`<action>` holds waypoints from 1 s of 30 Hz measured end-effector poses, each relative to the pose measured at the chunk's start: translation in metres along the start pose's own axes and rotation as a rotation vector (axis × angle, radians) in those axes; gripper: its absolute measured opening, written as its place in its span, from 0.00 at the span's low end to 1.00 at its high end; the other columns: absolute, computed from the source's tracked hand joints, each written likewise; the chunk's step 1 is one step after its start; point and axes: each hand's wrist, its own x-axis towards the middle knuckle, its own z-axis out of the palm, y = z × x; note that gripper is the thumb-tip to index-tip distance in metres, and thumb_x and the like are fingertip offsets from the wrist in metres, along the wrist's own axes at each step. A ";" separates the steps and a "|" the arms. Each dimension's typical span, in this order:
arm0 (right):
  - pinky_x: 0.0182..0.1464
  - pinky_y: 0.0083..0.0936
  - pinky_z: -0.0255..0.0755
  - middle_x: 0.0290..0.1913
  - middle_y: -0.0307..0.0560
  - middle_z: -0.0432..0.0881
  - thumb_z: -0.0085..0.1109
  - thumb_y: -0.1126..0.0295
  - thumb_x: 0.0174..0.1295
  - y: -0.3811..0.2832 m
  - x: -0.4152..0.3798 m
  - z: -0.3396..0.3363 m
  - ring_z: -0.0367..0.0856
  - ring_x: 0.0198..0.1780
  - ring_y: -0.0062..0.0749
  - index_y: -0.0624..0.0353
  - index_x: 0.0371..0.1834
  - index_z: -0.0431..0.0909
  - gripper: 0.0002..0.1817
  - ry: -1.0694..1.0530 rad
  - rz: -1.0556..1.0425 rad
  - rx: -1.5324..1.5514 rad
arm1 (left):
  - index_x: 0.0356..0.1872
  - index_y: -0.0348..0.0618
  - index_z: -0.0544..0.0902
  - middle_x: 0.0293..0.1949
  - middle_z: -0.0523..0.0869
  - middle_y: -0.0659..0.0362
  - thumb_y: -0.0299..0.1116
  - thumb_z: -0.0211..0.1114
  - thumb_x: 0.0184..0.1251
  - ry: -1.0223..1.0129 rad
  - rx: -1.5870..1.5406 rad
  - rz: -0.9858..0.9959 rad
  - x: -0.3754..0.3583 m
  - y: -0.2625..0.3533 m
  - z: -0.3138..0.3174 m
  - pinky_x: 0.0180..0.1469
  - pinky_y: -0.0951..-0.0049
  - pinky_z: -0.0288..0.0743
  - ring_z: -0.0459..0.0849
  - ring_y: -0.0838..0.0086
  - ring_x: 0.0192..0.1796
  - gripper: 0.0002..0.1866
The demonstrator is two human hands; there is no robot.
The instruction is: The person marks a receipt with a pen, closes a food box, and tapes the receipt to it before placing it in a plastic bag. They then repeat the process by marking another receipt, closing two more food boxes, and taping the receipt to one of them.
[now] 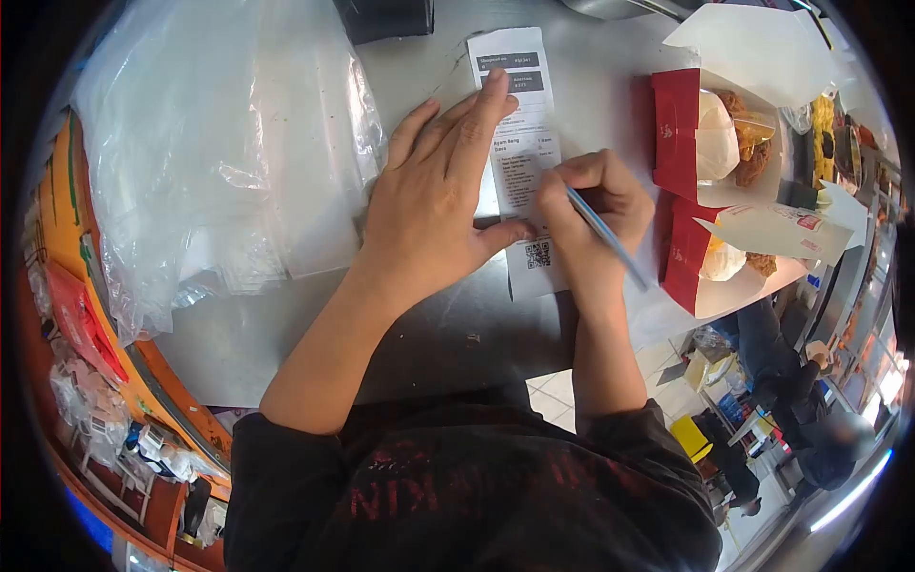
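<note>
Head view: receipt (522,176) partly under splayed left hand (434,195); right hand (600,200) clamps pen (607,237).

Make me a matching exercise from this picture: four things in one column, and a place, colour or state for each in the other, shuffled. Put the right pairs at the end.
Things:
1. receipt
2. pen
3. plastic bags
4. food boxes

Place, colour or state:
A. red on the outer side, lids open
B. gripped in the right hand
C. see-through, lying to the left of both hands
D. under the fingers of the left hand

Right pairs: 1-D, 2-B, 3-C, 4-A
</note>
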 end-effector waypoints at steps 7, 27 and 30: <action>0.27 0.13 0.67 0.20 0.38 0.75 0.61 0.80 0.48 0.006 -0.007 0.001 0.72 0.25 0.13 0.64 0.20 0.71 0.07 0.027 -0.024 -0.023 | 0.71 0.41 0.48 0.58 0.76 0.59 0.40 0.80 0.32 0.002 0.000 0.001 0.000 0.001 0.000 0.69 0.61 0.53 0.70 0.69 0.63 0.62; 0.29 0.30 0.69 0.23 0.52 0.74 0.43 0.70 0.64 0.022 -0.002 -0.011 0.75 0.24 0.38 0.67 0.31 0.77 0.14 -0.061 -0.347 0.177 | 0.69 0.36 0.51 0.61 0.74 0.55 0.41 0.78 0.37 0.000 0.079 0.029 0.004 0.010 -0.002 0.68 0.55 0.52 0.70 0.59 0.65 0.57; 0.28 0.29 0.67 0.23 0.51 0.74 0.45 0.69 0.65 0.018 0.000 -0.009 0.74 0.23 0.37 0.66 0.30 0.77 0.13 -0.074 -0.285 0.338 | 0.69 0.35 0.50 0.61 0.74 0.54 0.45 0.76 0.40 0.001 0.073 0.040 0.006 0.009 -0.001 0.68 0.55 0.52 0.70 0.59 0.64 0.57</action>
